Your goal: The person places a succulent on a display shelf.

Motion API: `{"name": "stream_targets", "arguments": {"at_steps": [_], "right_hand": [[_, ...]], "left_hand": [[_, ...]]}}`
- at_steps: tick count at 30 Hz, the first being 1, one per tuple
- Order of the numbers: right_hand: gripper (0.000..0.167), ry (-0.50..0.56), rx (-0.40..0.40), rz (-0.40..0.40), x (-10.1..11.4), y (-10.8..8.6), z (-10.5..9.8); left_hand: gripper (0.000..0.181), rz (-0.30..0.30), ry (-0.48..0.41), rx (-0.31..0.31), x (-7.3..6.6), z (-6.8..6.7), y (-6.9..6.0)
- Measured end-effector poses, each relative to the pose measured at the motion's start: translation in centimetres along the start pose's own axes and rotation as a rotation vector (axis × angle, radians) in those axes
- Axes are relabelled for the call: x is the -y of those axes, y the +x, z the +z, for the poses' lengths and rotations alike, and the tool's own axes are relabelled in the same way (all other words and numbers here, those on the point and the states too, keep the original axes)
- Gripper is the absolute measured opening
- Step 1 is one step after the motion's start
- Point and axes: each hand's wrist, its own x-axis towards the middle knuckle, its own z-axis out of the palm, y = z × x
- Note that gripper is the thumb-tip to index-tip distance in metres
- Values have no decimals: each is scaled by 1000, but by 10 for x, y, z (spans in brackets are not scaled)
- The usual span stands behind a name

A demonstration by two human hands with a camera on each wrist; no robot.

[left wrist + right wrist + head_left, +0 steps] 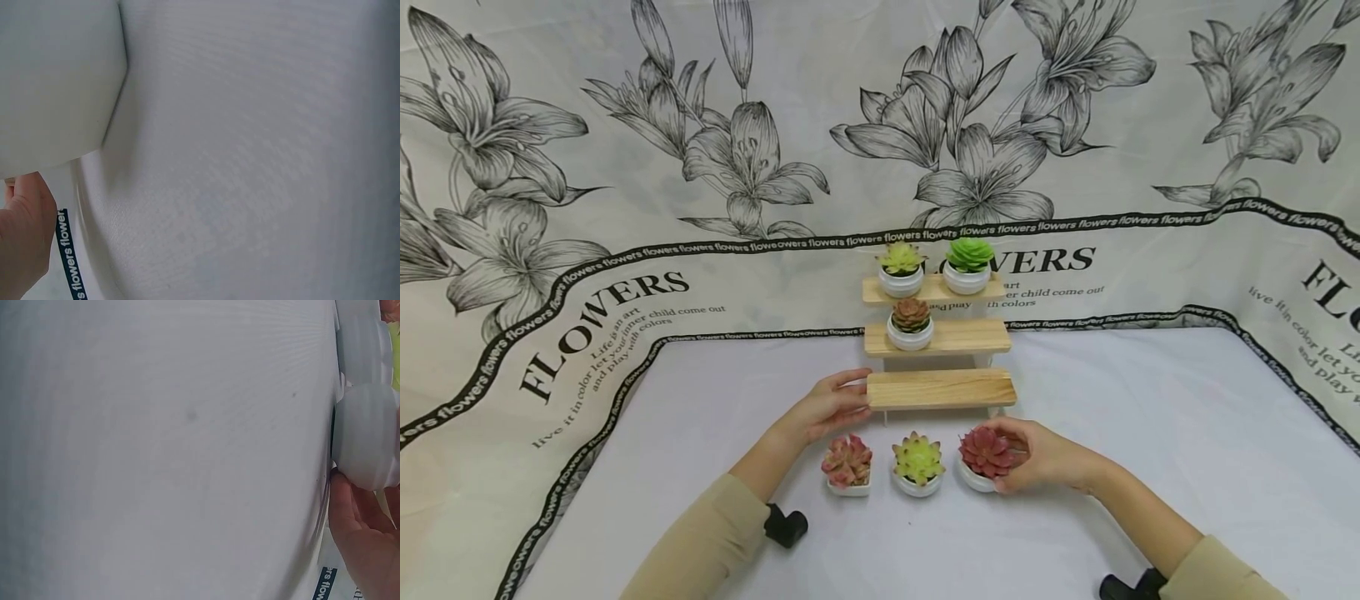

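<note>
A tiered wooden display stand [942, 390] with three boards stands on the white cloth. At the left end of its lowest board, my left hand [835, 406] holds the edge with bent fingers; in the left wrist view this hand [26, 231] is partly cut off. My right hand [1045, 457] grips the dark red potted succulent [987, 452], thumb in front and fingers behind. Its white pot [365, 437] appears on the cloth in the right wrist view. Left of it are a yellow-green potted succulent [917, 460] and a pinkish-red one [847, 462] in an angular pot.
On the top board sit a pale yellow-green succulent [901, 265] and a bright green one [968, 262]. A brown succulent [911, 321] occupies the middle board's left side. Behind hangs a flower-printed cloth [775, 283]. A white pot [56, 81] looms close in the left wrist view.
</note>
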Motion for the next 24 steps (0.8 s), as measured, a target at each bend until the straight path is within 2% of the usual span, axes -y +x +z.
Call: {"name": "stream_targets", "arguments": {"at_steps": [13, 24], "right_hand": [[67, -2, -10, 1, 2, 1, 1], [68, -9, -71, 18, 10, 0, -3]], "left_hand": [[58, -13, -9, -17, 0, 0, 0], [58, -18, -13, -25, -1, 1, 0]]}}
